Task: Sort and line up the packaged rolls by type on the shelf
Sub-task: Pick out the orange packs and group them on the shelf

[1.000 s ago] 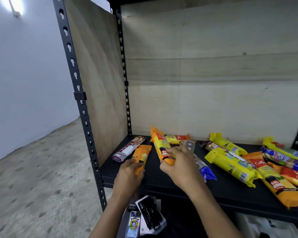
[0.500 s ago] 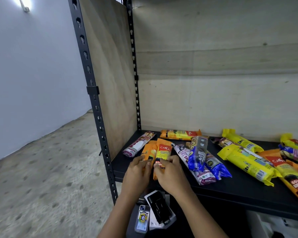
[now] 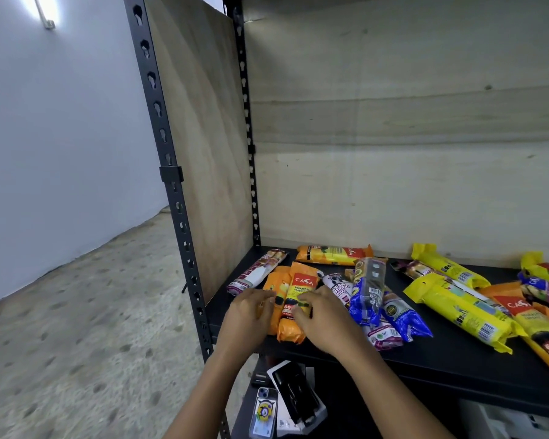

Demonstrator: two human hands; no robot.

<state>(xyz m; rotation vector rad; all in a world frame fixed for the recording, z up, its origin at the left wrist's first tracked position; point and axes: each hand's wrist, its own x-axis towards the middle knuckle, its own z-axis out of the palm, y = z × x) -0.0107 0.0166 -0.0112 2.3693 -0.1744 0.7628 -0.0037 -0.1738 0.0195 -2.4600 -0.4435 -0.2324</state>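
Starting closest: down at 6 o'clock, below the working deck, a phone (image 3: 264,413) and a black gadget (image 3: 293,396) are sitting on a lower level, nothing to do with the job. Just above, the left hand (image 3: 249,315) is lying with fingers flat across a plain orange roll (image 3: 276,278) and the right hand (image 3: 322,318) is pressing loosely bent fingers onto the CASA orange roll (image 3: 303,291). Neither is really wrapping round anything, they're looking more like they're nudging the two side by side near the front edge of the black shelf (image 3: 441,362). So I'm guessing the orange group is only just getting started. Plenty is waiting: a purple-and-white roll (image 3: 256,271) is lying at 11 o'clock from the hands, a blue pack (image 3: 366,296) is riding on top of a drawstring roll (image 3: 341,286) at 2 o'clock, a third orange roll (image 3: 333,254) is lying crosswise at 12 by the back, and yellow rolls (image 3: 460,312) plus a mixed heap (image 3: 542,289) are sprawling at 3 o'clock. None of that is looking lined up. Further back, plywood panels (image 3: 393,185) are closing off the back and left side, a slotted black post (image 3: 168,160) is running up at 10 o'clock, and beyond it a speckled concrete floor (image 3: 76,312) is meeting a pale wall (image 3: 61,137) where a tube light (image 3: 43,11) is glowing.
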